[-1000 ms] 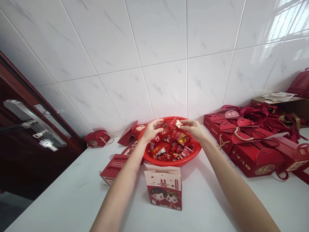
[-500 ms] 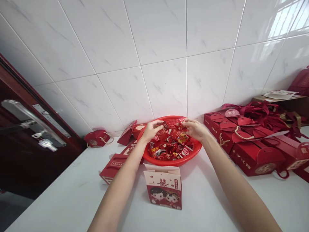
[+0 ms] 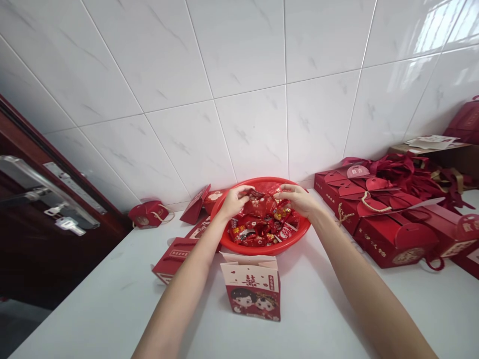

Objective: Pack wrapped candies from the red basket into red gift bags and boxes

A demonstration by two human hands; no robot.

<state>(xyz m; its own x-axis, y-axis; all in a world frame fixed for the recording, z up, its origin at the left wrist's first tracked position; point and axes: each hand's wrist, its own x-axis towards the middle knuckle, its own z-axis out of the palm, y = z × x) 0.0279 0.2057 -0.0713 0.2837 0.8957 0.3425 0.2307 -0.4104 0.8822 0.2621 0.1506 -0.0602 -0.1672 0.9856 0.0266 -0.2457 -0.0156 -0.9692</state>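
A red plastic basket (image 3: 264, 249) full of wrapped candies (image 3: 254, 232) stands against the tiled wall. Over its left side my left hand (image 3: 236, 200) is closed, pinching the edge of a red candy packet (image 3: 261, 205) with gold print. Across from it, my right hand (image 3: 297, 198) has its thumb and fingers drawn together at a small shiny red candy (image 3: 276, 191), partly hidden by the fingers. In front of the basket, between my forearms, an upright paper gift box (image 3: 252, 291) with two cartoon figures has its top open.
Red gift boxes (image 3: 396, 239) and dark red ribbons (image 3: 404, 172) crowd the right side. Folded red boxes (image 3: 175, 254) lie left of the basket, with a small corded box (image 3: 147, 214) by the wall. A door with keys (image 3: 69, 224) is at far left.
The red packet at my left hand has come up into view above the other candies. My right hand has lowered slightly, and its candy is now closer to the packet.
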